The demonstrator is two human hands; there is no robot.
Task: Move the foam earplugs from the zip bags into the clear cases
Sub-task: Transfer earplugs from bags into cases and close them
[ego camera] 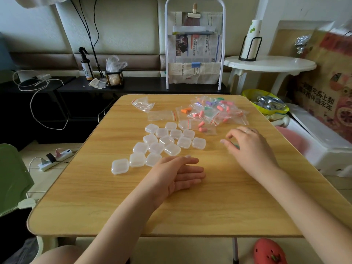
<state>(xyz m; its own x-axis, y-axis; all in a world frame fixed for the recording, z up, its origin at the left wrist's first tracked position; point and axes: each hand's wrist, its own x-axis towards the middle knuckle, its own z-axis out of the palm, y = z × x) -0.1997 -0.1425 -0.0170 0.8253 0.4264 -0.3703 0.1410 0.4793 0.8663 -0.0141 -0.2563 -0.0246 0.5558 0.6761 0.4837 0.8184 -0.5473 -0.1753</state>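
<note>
The right hand curls over something small and greenish, unclear what, while the flat left hand could nudge the clear cases, far from the bagged earplugs.

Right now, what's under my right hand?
The right hand hovers curled over the wooden table, with something small and greenish showing at the fingertips. Blur and the palm hide what it is.
</note>
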